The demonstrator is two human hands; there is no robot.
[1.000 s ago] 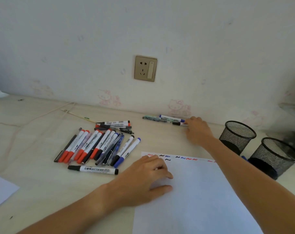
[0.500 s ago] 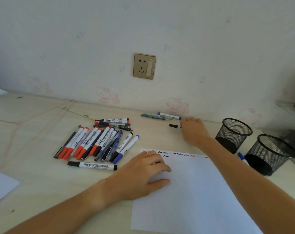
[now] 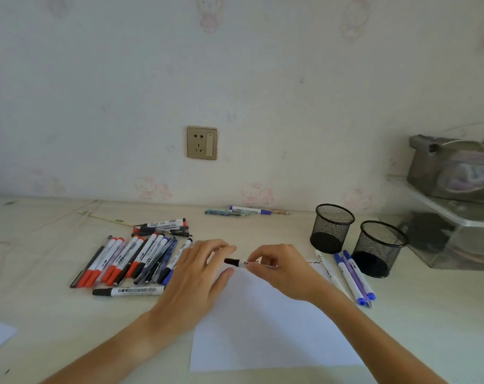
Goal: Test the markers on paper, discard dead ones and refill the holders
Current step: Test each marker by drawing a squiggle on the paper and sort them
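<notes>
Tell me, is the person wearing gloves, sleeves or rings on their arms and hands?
No. Both forearms are bare right down to the picture's bottom edge, with no sleeves in view. The left hand and the right hand wear no gloves, and no ring, watch or bracelet shows. Fingernails look short and plain.

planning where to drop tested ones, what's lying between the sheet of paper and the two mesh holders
In the head view, a few markers, blue-capped and white, lie on the desk between the paper and the mesh holders.
</notes>
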